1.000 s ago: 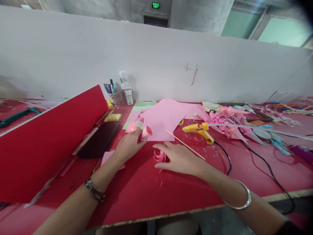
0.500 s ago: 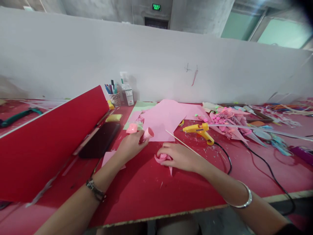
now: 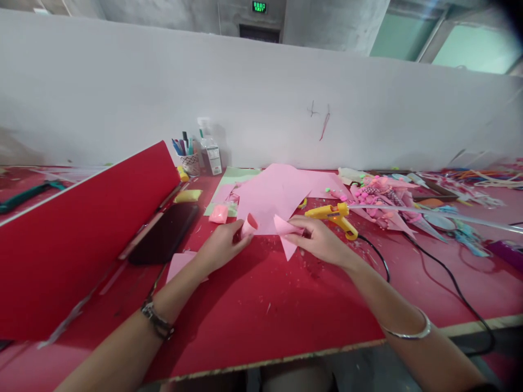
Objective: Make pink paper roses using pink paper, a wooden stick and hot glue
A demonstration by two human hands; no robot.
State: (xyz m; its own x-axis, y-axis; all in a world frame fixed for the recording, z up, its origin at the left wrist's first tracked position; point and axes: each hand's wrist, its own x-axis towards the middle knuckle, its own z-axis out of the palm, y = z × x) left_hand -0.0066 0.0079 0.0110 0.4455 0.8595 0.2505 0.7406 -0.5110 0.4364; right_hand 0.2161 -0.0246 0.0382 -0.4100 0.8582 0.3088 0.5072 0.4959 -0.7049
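My left hand (image 3: 224, 242) is closed around a small pink paper tube (image 3: 249, 224), its open end facing up and right. Across from it, my right hand (image 3: 321, 239) pinches a curled pink paper piece (image 3: 288, 237) with a pointed corner hanging down. Both are held a little above the red tabletop. Behind them lie large pink paper sheets (image 3: 274, 198). A yellow glue gun (image 3: 333, 215) rests just beyond my right hand, and a pink packet (image 3: 219, 214) lies beside my left fingers. Under my left forearm are small pink paper pieces (image 3: 180, 263).
A red board (image 3: 90, 239) stands slanted on the left, with a black phone (image 3: 163, 234) beside it. A pen cup (image 3: 189, 163) and a bottle (image 3: 211, 155) stand at the back. Pink bouquet-like crafts (image 3: 382, 198) and a black cord (image 3: 445, 275) lie to the right.
My right hand has lifted the curled pink paper off the tabletop, moving it away from me and slightly right. The thin stick beside that hand no longer shows. My left hand keeps the tube.
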